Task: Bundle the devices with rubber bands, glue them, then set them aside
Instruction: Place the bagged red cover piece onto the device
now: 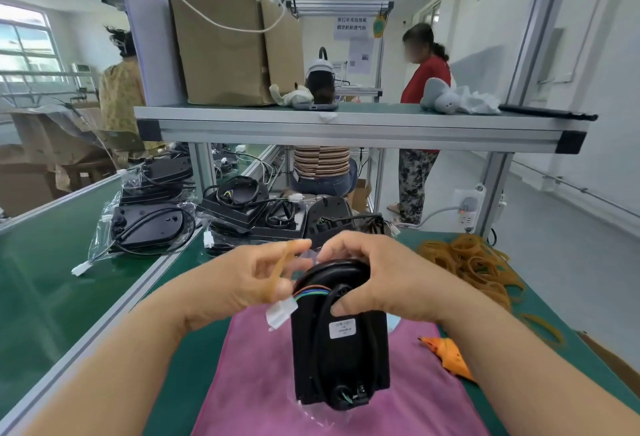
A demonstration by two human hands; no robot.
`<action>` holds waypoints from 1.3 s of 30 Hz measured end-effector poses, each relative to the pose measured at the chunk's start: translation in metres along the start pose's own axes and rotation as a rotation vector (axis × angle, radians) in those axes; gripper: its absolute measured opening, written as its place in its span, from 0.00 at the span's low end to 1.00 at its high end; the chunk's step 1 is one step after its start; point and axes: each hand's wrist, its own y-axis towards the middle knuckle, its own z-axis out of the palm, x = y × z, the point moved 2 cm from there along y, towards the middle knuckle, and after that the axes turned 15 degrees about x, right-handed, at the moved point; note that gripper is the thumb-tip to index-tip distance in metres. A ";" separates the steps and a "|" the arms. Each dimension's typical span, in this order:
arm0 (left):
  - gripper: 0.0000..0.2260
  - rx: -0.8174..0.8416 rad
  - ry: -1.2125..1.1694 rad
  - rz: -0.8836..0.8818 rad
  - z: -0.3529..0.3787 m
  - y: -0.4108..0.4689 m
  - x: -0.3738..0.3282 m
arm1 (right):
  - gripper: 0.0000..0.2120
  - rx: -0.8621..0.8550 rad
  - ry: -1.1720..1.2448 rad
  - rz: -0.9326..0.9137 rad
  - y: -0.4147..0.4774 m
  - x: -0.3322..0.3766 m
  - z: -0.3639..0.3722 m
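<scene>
Pink cloth (256, 383) is lying spread beneath the hands, with the green surface (52, 297) showing on both sides of it. A black device (341, 349) is being held upright just above the cloth, close to the person's body. It is being gripped at its rounded top end by the right hand (377, 279), whose fingers are curling over the top while the thumb is being pressed against the face, beside a black cable looped there. A white label is showing on that face. Coloured wires are running from the top of the device to a white connector (281, 314), which is hanging at the device's left side, against the left hand (249, 279). A tan rubber band (280, 273) is being stretched over the curled fingers of the left hand, from the forefinger tip down to the lower fingers; it is not yet being passed round the device. To the right, a loose pile of bands (474, 266) is lying on the surface, and an orange tool (450, 356) is lying at the cloth's right edge. Farther back, more stacked devices (249, 210) with cables are lying on the surface, some wrapped in clear bags (149, 224). A cardboard box (221, 44) is being carried by the shelf (346, 124) above them.
</scene>
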 end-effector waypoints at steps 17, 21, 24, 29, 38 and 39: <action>0.32 -0.163 0.284 -0.039 0.047 0.022 0.016 | 0.23 -0.148 0.103 0.020 -0.002 -0.026 0.034; 0.31 -0.197 0.232 -0.015 0.052 0.020 0.018 | 0.24 -0.052 0.027 0.056 -0.010 -0.018 0.032; 0.32 -0.271 0.250 -0.043 0.054 0.017 0.021 | 0.21 -0.090 -0.086 0.028 -0.016 -0.009 0.014; 0.36 -0.241 0.227 -0.069 0.053 0.017 0.026 | 0.07 -0.294 -0.158 -0.067 -0.003 0.002 -0.013; 0.30 -0.142 0.238 -0.090 0.045 0.017 0.025 | 0.06 0.033 -0.785 -0.270 0.024 0.019 -0.016; 0.30 -0.124 0.238 -0.082 0.045 0.018 0.024 | 0.06 0.048 -0.781 -0.289 0.023 0.018 -0.017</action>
